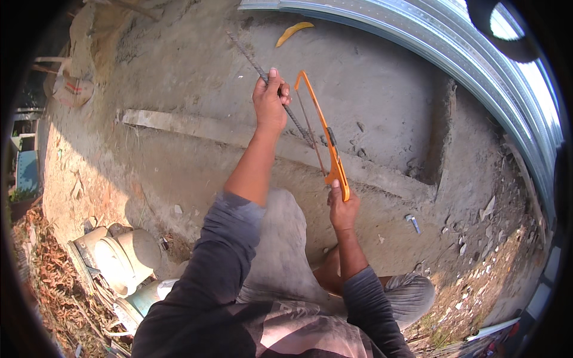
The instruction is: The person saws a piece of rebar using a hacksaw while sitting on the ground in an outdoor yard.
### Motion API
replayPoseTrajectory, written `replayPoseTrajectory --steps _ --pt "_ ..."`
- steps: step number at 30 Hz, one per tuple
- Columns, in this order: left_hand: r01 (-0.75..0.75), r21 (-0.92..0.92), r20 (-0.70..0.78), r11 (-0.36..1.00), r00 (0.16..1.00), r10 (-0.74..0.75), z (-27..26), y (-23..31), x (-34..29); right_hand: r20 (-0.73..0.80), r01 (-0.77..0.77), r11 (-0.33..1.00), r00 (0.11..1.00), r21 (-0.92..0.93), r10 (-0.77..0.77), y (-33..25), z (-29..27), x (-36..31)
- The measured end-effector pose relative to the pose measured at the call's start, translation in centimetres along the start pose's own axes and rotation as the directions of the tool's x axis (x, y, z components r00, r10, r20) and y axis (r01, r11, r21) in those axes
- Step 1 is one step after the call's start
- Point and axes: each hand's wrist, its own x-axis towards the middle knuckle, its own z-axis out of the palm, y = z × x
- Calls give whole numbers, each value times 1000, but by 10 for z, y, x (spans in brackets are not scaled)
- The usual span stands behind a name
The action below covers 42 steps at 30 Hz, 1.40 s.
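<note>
A ribbed steel rebar rod (248, 55) runs slantwise from upper left to lower right, with my left hand (271, 102) wrapped around it. My right hand (344, 207) grips the lower end of an orange hacksaw (322, 119). The saw's frame stands to the right of the rod, its narrow blade (310, 128) on the side facing the rod. The rod's lower end reaches close to the blade near the middle. Whether the two touch, I cannot tell.
A low concrete ledge (179, 123) crosses the ground beyond my knees. Stacked corrugated metal sheets (406, 36) curve along the upper right. A yellow curved piece (293, 33) lies far ahead. Several buckets (134, 256) stand at lower left. A small blue-and-white object (413, 224) lies at right, near rubble.
</note>
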Motion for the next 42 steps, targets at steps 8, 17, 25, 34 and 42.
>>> replayPoseTrajectory --steps 8,17,25,34,42 --pt "0 12 -89 1000 996 1 4 -4 10 62 -115 983 992 141 107 6 -3 6" --pt "-90 98 -267 991 957 113 6 -9 8 74 -168 974 985 151 159 4 6 35" --pt "-27 376 -336 926 928 163 11 -45 2 70 -185 983 980 -7 185 6 -14 -14" --pt "-276 312 -127 909 936 328 30 -5 -20 103 -92 994 990 -52 97 17 17 23" --pt "-451 208 143 868 892 430 23 32 2 83 -111 986 991 121 101 26 16 31"
